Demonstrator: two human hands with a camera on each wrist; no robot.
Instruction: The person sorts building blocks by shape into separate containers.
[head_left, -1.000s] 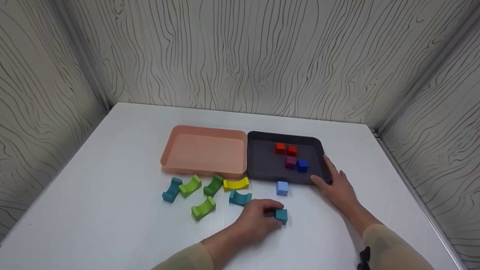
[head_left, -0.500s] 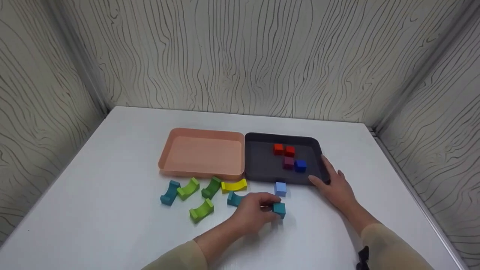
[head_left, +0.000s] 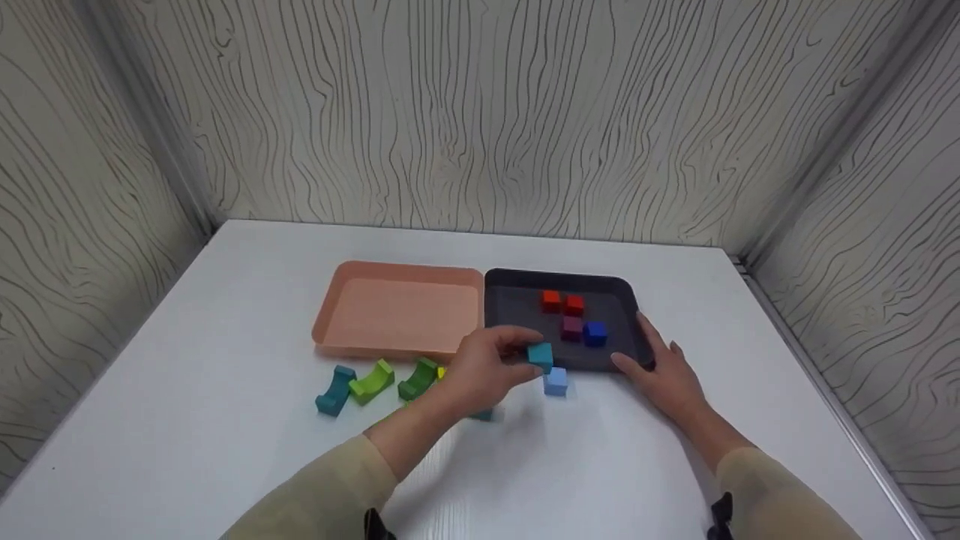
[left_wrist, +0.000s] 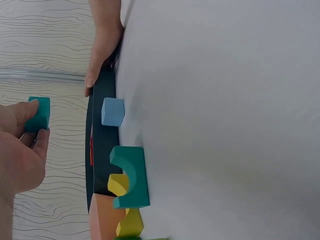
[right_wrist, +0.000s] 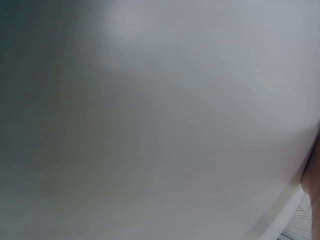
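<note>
Thumb and fingers of my left hand (head_left: 484, 367) pinch a teal cube (head_left: 540, 357), raised off the table close to the front rim of the black tray (head_left: 514, 307). The left wrist view shows the same teal cube (left_wrist: 40, 114) between the fingertips. My right hand (head_left: 675, 381) rests against the tray's front right corner, fingers along its right side and thumb at the front rim. Inside lie two red cubes (head_left: 551, 301), a maroon cube (head_left: 571, 328) and a blue cube (head_left: 595, 334). A light blue cube (head_left: 556, 382) sits on the table just before the tray.
Left of the black tray, side by side, stands a pink tray (head_left: 405, 315). Several arched blocks lie in front of it, among them a teal one (head_left: 334, 391), a lime one (head_left: 373, 382) and a green one (head_left: 418, 379); my left arm hides others. Patterned walls (head_left: 465, 120) enclose the table.
My left hand has lifted the teal cube off the table and carried it forward toward the black tray, covering some arched blocks. The right hand stays at the tray's corner.
</note>
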